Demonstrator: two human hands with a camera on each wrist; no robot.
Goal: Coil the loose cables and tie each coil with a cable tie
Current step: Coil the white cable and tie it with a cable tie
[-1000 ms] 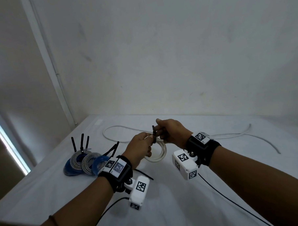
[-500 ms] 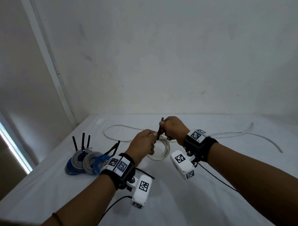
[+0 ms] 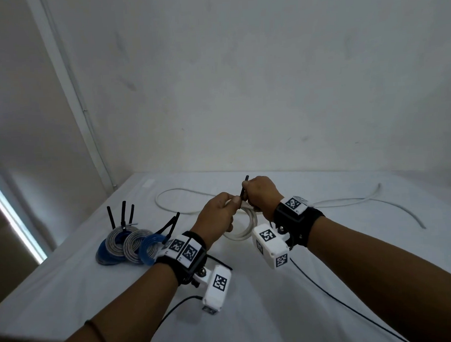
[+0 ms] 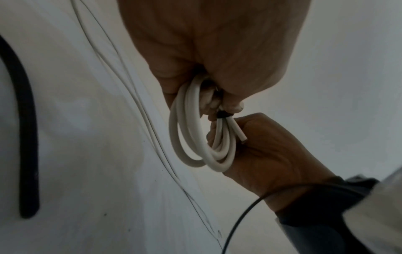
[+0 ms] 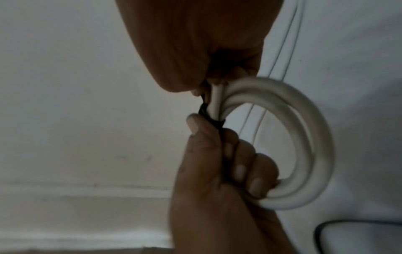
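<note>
White cloth is covering the table (image 3: pixel 251 312), and just above its middle the white coil (image 3: pixel 243 228) is hanging between both hands. The left hand (image 3: pixel 217 217) is clenching around the loops beside the black cable tie (image 3: pixel 243 193); the right hand (image 3: pixel 261 196) is gripping its tail, pointing toward twelve o'clock. Pulling straight while pinching the strands together should cinch it snugly. At nine o'clock, three tied coils (image 3: pixel 130 246) are lying; one loose white cable (image 3: pixel 349 201) is trailing from eleven toward three o'clock.

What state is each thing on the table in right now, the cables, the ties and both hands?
White cable coil: coiled, held up by both hands.
Black cable tie: looped round the coil, tail sticking up.
Left hand: grips the coil.
Right hand: grips the tie's tail.
Blue and grey coils: tied, on the table.
Loose white cable: uncoiled.
</note>
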